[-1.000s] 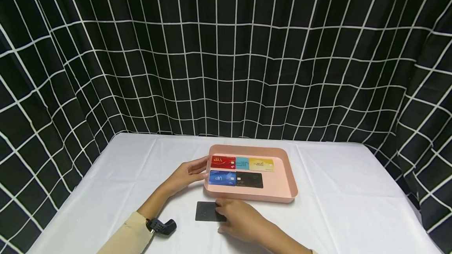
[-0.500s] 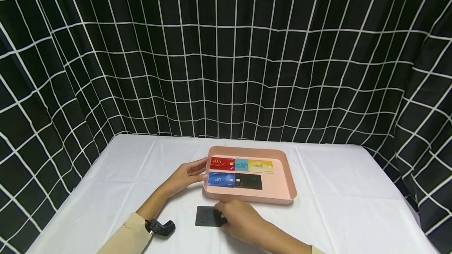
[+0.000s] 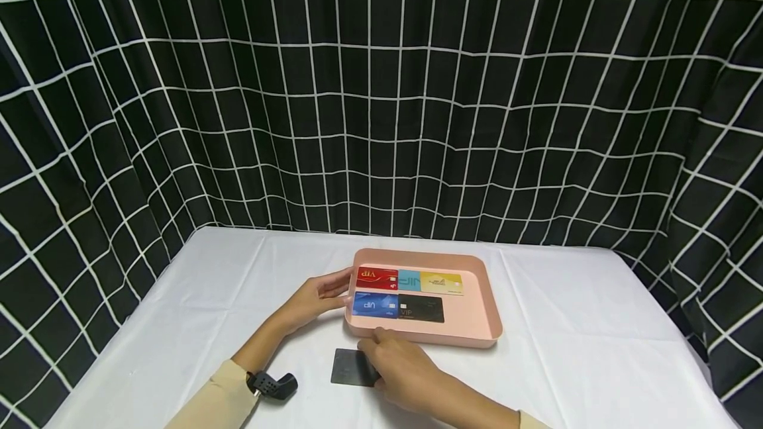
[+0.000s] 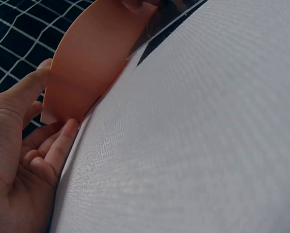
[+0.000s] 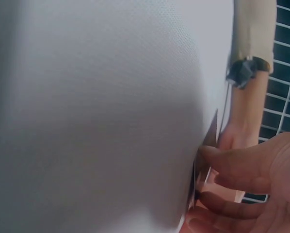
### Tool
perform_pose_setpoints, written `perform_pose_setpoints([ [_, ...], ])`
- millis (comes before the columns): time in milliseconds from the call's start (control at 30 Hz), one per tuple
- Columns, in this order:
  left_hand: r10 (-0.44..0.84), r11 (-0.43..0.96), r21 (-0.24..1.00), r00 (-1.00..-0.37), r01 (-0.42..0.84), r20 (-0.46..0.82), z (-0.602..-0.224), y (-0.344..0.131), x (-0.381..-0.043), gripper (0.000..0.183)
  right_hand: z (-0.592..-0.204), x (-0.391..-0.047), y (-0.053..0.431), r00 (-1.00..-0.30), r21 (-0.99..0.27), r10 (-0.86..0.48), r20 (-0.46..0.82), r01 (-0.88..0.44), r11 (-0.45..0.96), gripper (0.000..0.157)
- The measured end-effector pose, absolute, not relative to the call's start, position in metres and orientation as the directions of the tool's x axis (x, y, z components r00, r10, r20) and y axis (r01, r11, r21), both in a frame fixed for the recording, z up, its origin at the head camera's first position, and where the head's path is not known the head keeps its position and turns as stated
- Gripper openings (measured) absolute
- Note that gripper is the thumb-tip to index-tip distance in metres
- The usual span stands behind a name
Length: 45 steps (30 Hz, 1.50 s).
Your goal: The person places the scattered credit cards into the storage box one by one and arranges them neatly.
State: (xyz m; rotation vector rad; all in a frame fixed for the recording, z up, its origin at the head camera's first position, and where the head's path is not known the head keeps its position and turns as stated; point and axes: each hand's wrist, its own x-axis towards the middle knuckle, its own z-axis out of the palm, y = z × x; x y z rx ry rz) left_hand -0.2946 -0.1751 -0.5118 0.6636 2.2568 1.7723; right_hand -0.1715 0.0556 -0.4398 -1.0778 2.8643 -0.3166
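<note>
A pink tray (image 3: 471, 333) sits on the white-covered table with several cards lying inside. My left hand (image 3: 316, 298) grips its left end, with fingertips at the rim and wall; the left wrist view shows the thumb and fingers (image 4: 61, 143) against the wall. In front of the tray, my right hand (image 3: 402, 369) pinches a black card (image 3: 352, 367) at its right end, which the fingers hide. In the right wrist view the black card (image 5: 210, 131) shows edge-on between thumb and fingers, close over the cloth.
Inside the tray, a red card (image 3: 375, 278), a teal card (image 3: 408, 280) and a yellow card (image 3: 441, 283) form the back row. A blue card (image 3: 374, 304) and another black card (image 3: 424, 308) lie in front. A black grid-patterned curtain (image 3: 381, 98) surrounds the table.
The right hand's fingers have closed in on the black card's right end, and the card has turned slightly and shifted a little toward me. The left hand stays at the tray.
</note>
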Motion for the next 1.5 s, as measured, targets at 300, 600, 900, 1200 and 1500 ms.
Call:
perform_pose_setpoints([
  [300,0.464,0.175,0.959,-0.878,0.224,0.121,-0.514,-0.175,-0.295,0.069,-0.440,-0.171,0.056,-0.763,-0.244,-0.646,0.016,-0.630,0.737,0.065],
  [600,0.465,0.168,0.959,-0.876,0.226,0.125,-0.515,-0.175,-0.297,0.069,-0.439,-0.170,0.058,-0.764,-0.262,-0.642,0.061,-0.633,0.728,0.060],
  [900,0.463,0.159,0.962,-0.877,0.222,0.126,-0.515,-0.173,-0.295,0.068,-0.435,-0.175,0.065,-0.765,-0.445,-0.641,0.063,-0.597,0.668,0.034],
  [1200,0.474,0.148,0.963,-0.871,0.226,0.131,-0.514,-0.173,-0.296,0.068,-0.430,-0.185,0.077,-0.749,-0.622,-0.659,0.072,-0.550,0.557,0.032],
  [1500,0.476,0.157,0.959,-0.869,0.238,0.138,-0.513,-0.175,-0.296,0.069,-0.411,-0.194,0.103,-0.776,-0.747,-0.629,0.053,-0.449,0.490,0.027],
])
